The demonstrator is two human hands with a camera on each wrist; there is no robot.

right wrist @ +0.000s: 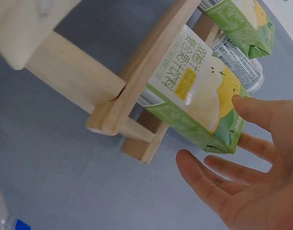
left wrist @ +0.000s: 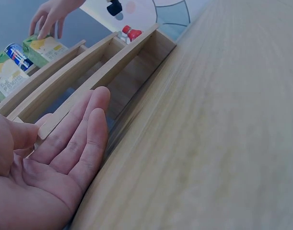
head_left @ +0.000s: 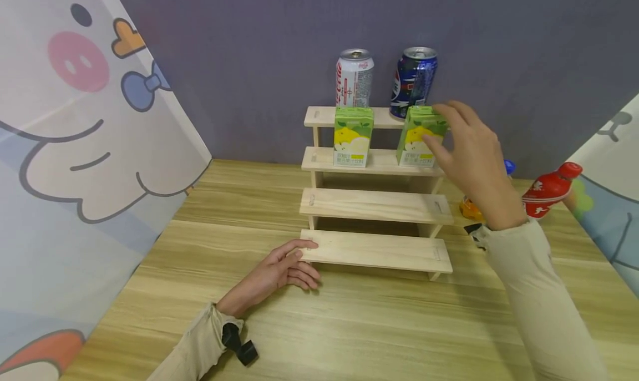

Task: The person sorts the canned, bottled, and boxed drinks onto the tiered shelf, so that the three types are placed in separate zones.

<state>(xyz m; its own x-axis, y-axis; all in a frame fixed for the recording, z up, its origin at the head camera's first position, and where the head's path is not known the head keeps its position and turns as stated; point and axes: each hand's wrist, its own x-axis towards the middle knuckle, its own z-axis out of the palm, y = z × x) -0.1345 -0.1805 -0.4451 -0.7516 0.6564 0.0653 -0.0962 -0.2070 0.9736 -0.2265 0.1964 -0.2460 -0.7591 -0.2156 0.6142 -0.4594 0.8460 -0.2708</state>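
Observation:
My left hand is at the left end of the lowest step of a wooden tiered display shelf. Thumb and index finger pinch that corner, while the other fingers stretch out below the board, as the left wrist view shows. On the second tier from the top stand two green juice boxes with yellow fruit pictures. Around the upper part of the right juice box is my right hand, thumb by its front and the other fingers spread loosely beside and behind it. The left juice box stands upright, apart from both hands.
A white Coca-Cola can and a blue Pepsi can stand on the top tier. Right of the shelf are a red-wrapped bottle and an orange bottle with a blue cap, partly behind my right arm. A grey wall rises behind.

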